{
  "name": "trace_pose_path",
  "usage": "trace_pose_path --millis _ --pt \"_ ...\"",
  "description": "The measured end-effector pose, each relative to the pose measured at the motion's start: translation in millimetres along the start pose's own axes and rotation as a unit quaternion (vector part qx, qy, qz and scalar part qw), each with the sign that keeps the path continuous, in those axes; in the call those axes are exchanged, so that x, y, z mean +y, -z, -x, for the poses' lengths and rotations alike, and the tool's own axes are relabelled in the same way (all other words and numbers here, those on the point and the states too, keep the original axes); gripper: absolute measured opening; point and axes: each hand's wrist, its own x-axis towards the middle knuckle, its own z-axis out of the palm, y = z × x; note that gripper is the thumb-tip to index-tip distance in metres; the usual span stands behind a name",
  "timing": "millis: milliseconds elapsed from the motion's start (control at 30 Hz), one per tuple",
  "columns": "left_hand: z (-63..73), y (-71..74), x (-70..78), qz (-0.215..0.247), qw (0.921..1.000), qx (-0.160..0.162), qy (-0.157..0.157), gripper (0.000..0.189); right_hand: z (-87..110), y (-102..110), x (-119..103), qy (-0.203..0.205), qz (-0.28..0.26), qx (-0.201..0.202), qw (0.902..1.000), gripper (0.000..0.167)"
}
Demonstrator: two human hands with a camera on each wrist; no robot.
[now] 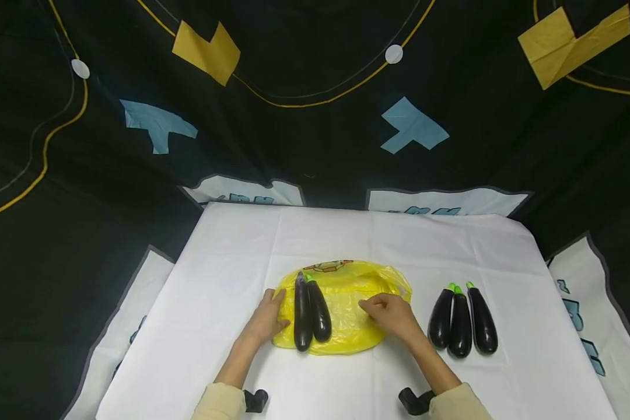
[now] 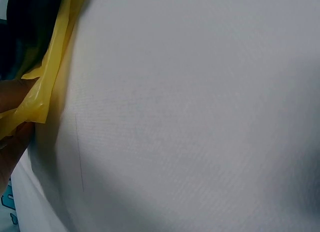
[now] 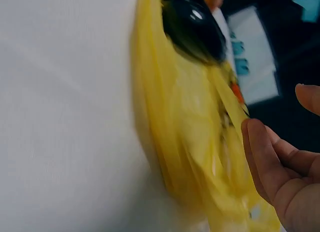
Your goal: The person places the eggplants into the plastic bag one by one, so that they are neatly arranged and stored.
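A yellow plastic bag (image 1: 352, 315) lies flat on the white table, with two dark eggplants (image 1: 303, 312) side by side on its left part. At the bag's left edge, my left hand (image 1: 265, 317) pinches the plastic; the left wrist view shows the fold of the bag (image 2: 37, 99) between thumb and finger. Over the bag's right part hovers my right hand (image 1: 391, 315). In the right wrist view its fingers (image 3: 262, 152) bend loosely, the thumb stands apart, and nothing is held. Three more eggplants (image 1: 461, 326) lie together to the right of the bag.
White cloth covers the table (image 1: 346, 233). Behind it hangs a black curtain (image 1: 304, 151) with yellow and blue patches. A black wrist-worn piece shows by the left sleeve (image 1: 220, 402), and another beside the right sleeve (image 1: 459, 402).
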Motion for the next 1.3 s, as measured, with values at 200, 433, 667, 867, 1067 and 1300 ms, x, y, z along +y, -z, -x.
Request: trace_pose_path --millis 200,433,667,867,1067,1300 --pt "0.5 0.1 1.9 -0.007 1.0000 0.001 -0.001 0.076 24.0 46.3 22.2 -0.042 -0.050 0.002 0.9979 0.046" --pt "0.4 1.0 2.2 -0.014 0.9999 -0.001 0.004 0.077 45.8 113.9 59.8 -0.061 0.046 0.075 0.9943 0.062" --pt "0.0 -0.1 0.5 -0.015 0.9999 0.001 0.000 0.076 55.3 156.1 103.6 -0.120 0.153 0.196 0.9612 0.066" --pt "-0.8 -0.6 -0.2 -0.016 0.9999 0.000 0.003 0.077 53.9 160.7 139.2 -0.182 0.178 0.150 0.9553 0.083" --pt "-1.0 -0.7 -0.2 -0.014 0.9999 -0.001 0.001 0.077 53.0 155.3 154.1 -0.176 0.164 0.114 0.9639 0.081" --pt "-1.0 -0.8 -0.2 -0.016 0.9999 -0.002 0.000 0.077 48.7 154.3 159.4 -0.152 0.149 0.096 0.9723 0.074"
